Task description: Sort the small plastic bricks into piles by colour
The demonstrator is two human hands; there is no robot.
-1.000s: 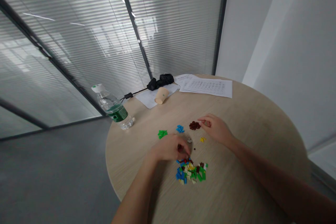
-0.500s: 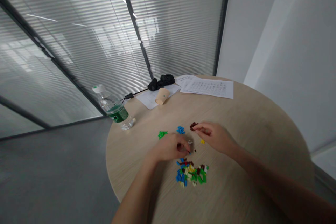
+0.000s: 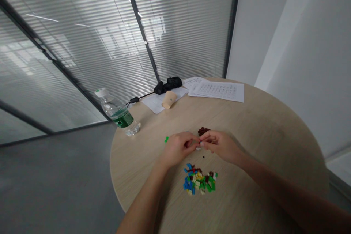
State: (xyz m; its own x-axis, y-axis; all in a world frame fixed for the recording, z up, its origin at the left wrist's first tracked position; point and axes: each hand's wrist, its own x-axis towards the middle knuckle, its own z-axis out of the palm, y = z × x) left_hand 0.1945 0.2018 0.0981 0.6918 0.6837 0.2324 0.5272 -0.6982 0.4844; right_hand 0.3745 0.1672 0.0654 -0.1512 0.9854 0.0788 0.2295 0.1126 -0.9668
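Observation:
My left hand (image 3: 179,147) and my right hand (image 3: 221,146) meet fingertip to fingertip above the table. Both pinch at a tiny building brick (image 3: 200,142), dark bluish as far as it shows and mostly covered by the fingers. Just behind the fingertips lies a small heap of dark brown bricks (image 3: 203,131). A green brick (image 3: 166,139) peeks out left of my left hand, which hides others. Light grey pieces (image 3: 198,148) lie below the fingertips, with a single dark brick (image 3: 203,157) nearer me. Closer still is a mixed pile of coloured bricks (image 3: 199,180).
On the round wooden table (image 3: 263,128), a water bottle (image 3: 120,116) stands at the left edge. A paper cup (image 3: 169,99) lies tipped near a black bundle (image 3: 171,84) with a cord. Printed sheets (image 3: 219,91) lie at the back, before a blinded glass wall.
My left hand has moved away from me, from near the mixed pile to my right fingertips. My right hand has shifted slightly nearer, off the brown heap, and now meets the left.

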